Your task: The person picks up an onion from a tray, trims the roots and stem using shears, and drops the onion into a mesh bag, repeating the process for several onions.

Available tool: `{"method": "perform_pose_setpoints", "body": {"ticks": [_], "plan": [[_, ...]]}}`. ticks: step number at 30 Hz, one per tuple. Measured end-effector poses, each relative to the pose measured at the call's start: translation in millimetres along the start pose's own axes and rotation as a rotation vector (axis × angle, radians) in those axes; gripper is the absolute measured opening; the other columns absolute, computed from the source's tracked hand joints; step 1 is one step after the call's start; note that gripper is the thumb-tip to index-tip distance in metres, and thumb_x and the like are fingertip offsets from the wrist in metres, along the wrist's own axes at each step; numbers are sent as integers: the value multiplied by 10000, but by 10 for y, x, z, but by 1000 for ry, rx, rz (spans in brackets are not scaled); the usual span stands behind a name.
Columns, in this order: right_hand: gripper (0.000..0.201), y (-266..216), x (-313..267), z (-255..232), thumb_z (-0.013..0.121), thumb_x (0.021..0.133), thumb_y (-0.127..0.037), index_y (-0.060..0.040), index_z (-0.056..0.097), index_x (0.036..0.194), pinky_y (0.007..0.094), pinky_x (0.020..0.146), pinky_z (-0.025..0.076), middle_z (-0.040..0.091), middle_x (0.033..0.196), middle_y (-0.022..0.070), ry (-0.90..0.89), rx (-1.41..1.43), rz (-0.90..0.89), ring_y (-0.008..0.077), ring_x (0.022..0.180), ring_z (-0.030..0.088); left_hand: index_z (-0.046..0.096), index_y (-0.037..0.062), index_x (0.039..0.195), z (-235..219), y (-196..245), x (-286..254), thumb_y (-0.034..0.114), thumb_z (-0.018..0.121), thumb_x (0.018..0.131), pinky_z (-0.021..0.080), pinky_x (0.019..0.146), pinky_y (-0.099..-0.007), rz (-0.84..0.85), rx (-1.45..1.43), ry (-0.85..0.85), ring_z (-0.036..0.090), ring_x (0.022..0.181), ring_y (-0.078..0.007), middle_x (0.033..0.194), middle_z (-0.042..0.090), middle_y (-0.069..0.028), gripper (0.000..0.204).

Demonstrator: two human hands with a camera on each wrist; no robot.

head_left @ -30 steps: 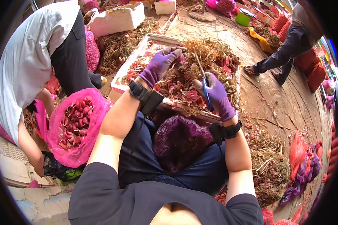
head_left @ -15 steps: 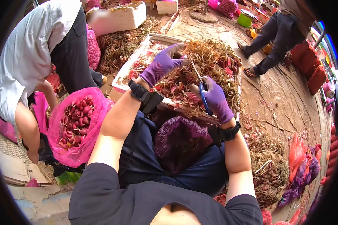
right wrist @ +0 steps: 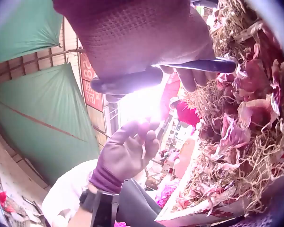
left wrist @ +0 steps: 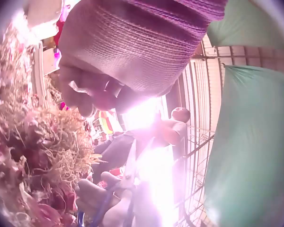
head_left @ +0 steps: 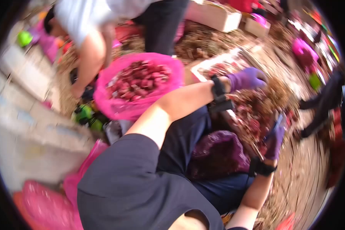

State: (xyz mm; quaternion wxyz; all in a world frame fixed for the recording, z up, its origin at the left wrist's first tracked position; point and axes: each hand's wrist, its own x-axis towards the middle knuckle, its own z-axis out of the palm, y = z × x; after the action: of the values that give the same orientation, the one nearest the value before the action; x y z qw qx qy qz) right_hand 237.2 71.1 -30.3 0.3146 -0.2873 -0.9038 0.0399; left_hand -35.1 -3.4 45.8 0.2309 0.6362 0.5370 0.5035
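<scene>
The gloved left hand (head_left: 247, 78) is over the heap of dry roots and reddish skins (head_left: 253, 111) in a white box (right wrist: 191, 215). In the right wrist view, the fingertips and thumb of that left hand (right wrist: 125, 158) meet around a small reddish thing, blurred by glare. The gloved right hand (head_left: 275, 142) grips blue-handled scissors (head_left: 278, 124) at the heap's right side. Seen from the left wrist, the scissors (left wrist: 128, 179) point upward with blades slightly apart, below the left hand (left wrist: 128, 52).
A pink bag (head_left: 103, 97) of red bulbs stands left of the box. A purple mesh bag (head_left: 220, 151) lies between the seated person's legs. Another person (head_left: 90, 30) bends over at the upper left; someone's dark-trousered legs (head_left: 322, 105) are at the right.
The head view has swung left, shifting the box and both hands rightward in it and showing more of the left-side ground. The right hand still grips the scissors.
</scene>
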Motion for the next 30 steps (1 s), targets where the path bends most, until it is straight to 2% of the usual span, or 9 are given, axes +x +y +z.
{"method": "perform_pose_setpoints", "body": {"ticks": [2, 5, 15, 16, 17, 19, 20, 22, 30], "plan": [[441, -328, 156, -127, 549, 979, -344, 39, 518, 1195, 333, 830, 461, 575, 1056, 138, -18, 783, 465, 220, 969, 563, 686, 42, 984, -221, 298, -210, 303, 613, 896, 518, 647, -291, -118, 152, -13, 652, 686, -142, 772, 687, -67, 284], [285, -485, 191, -204, 584, 962, -350, -92, 536, 1072, 216, 583, 428, 570, 881, 0, -122, 938, 673, 55, 713, 526, 688, 55, 910, -558, 598, -587, 341, 604, 905, 507, 598, -303, -249, 204, 25, 642, 643, -131, 761, 686, -66, 298], [312, -325, 63, -165, 583, 965, -274, -45, 533, 1171, 237, 636, 475, 606, 969, 42, -154, 1216, 649, 110, 760, 581, 712, 69, 950, -1862, 816, -1969, 296, 611, 862, 526, 667, -338, -180, 649, 217, 663, 668, -180, 741, 679, -104, 263], [339, -511, 12, -209, 564, 970, -237, -44, 515, 1244, 267, 706, 496, 574, 1040, 60, -25, 1344, 645, 139, 857, 589, 696, 26, 945, -1886, 937, -2095, 266, 595, 860, 522, 676, -374, -407, 659, 271, 672, 712, -222, 758, 678, -142, 274], [376, -335, -2, -151, 556, 970, -228, -44, 500, 1294, 279, 738, 490, 551, 1110, 81, -111, 701, 319, 143, 925, 571, 684, 0, 965, -1773, 1296, -2127, 253, 592, 850, 524, 695, -403, -603, 617, 310, 669, 760, -301, 794, 681, -177, 292], [355, -504, -25, -362, 550, 966, -301, -13, 555, 1174, 291, 731, 459, 579, 987, 70, -44, 856, 403, 141, 856, 539, 667, 9, 996, -2142, 493, -2316, 271, 611, 853, 515, 791, -427, -40, 1285, 525, 645, 912, -370, 954, 676, -204, 303], [390, -281, -17, -171, 555, 956, -354, -13, 559, 1145, 316, 731, 460, 597, 901, 58, 132, 373, 80, 167, 808, 553, 658, -2, 1018, -2123, 561, -2236, 283, 614, 857, 499, 831, -434, -85, 1263, 475, 634, 977, -363, 996, 668, -208, 329], [414, -331, 59, -288, 598, 937, -377, -7, 576, 1121, 338, 726, 454, 607, 875, 67, 108, 790, 485, 182, 784, 553, 625, -41, 1128, -1912, 917, -1878, 277, 627, 905, 489, 898, -339, -419, 884, 271, 647, 1016, -265, 1067, 672, -183, 388], [459, -379, 72, -564, 649, 900, -454, -37, 559, 1069, 219, 663, 490, 612, 898, 34, 72, 1087, 708, 81, 742, 576, 674, 58, 970, -525, 532, -607, 339, 547, 887, 485, 762, -423, -14, 747, -161, 629, 862, -337, 887, 655, -171, 319]]}}
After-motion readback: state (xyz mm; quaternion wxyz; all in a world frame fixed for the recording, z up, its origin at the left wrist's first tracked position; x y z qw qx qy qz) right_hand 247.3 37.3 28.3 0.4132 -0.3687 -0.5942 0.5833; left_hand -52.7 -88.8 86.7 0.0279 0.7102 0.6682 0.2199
